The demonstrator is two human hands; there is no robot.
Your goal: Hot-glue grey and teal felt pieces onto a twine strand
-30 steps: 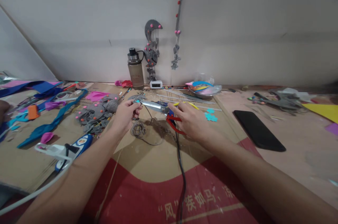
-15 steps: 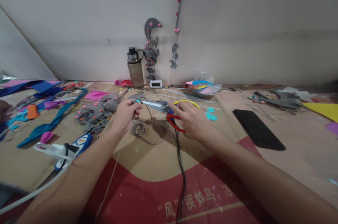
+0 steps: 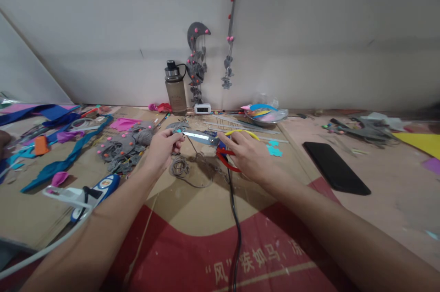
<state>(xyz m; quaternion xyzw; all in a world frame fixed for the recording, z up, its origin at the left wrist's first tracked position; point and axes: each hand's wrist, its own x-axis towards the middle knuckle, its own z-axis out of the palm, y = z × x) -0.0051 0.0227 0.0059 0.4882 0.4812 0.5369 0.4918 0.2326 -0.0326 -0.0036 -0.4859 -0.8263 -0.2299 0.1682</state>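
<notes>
Fingers of my left hand (image 3: 164,147) pinch a small turquoise piece (image 3: 178,131) at the tips of the scissors. My right hand (image 3: 248,154) is closed round the red and yellow handles of the scissors (image 3: 202,137), whose blades point left toward my left hand. Beneath the blades lies a loose coil of grey cord (image 3: 179,166) on the cardboard. Several turquoise cut pieces (image 3: 274,149) rest just beyond my right hand. A black cable (image 3: 235,218) runs from under the scissors toward me.
A bottle (image 3: 176,92) and a small white clock (image 3: 202,108) stand by the wall. Grey felt pieces with pink balls (image 3: 118,145), a blue and white glue gun (image 3: 105,185) and felt strips lie left. A black phone (image 3: 335,167) lies right; behind is a bowl (image 3: 264,120).
</notes>
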